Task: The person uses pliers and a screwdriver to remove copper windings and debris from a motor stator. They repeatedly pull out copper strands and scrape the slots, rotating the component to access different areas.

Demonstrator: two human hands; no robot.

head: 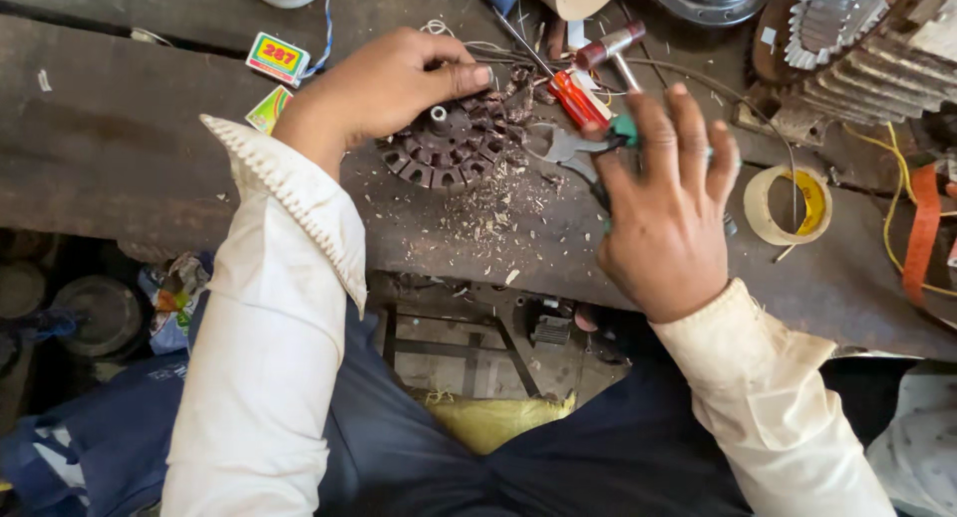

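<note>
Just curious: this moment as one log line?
left hand: steadies slotted motor core | right hand: grips pliers | bench: debris

Rusty matt metal stator (451, 143) lies on a rough, worn wooden bench (120, 128) strewn with pale shavings (488, 213).

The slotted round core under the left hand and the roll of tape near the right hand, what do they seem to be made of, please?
Slotted round core: apparently steel, dull brown and rusty-looking, with toothed slots. Roll of tape: likely cloth or paper, matte cream with a yellow inner face.
</note>
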